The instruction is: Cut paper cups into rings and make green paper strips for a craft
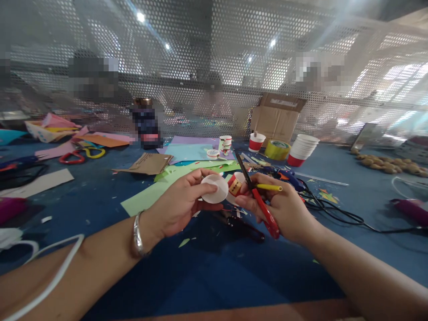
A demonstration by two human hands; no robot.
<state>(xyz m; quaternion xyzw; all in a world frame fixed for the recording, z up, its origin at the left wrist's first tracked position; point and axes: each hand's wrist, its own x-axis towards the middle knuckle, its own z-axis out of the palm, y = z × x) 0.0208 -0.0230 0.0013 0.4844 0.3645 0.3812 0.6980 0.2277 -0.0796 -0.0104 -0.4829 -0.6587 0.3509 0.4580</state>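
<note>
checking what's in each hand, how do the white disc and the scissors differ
The disc is round, while the scissors are long and narrow. The disc is white; the scissors show a dark blade and a red handle. The left hand holds the disc, the right hand the scissors. Both are held above the blue table.

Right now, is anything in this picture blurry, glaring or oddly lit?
In the head view: a bright ceiling light glares with streaks; the perforated screen looks hazy; blocky pixelation hides patches behind; the white disc is comparatively clear; the blue table darkens below the left hand and right hand.
</note>
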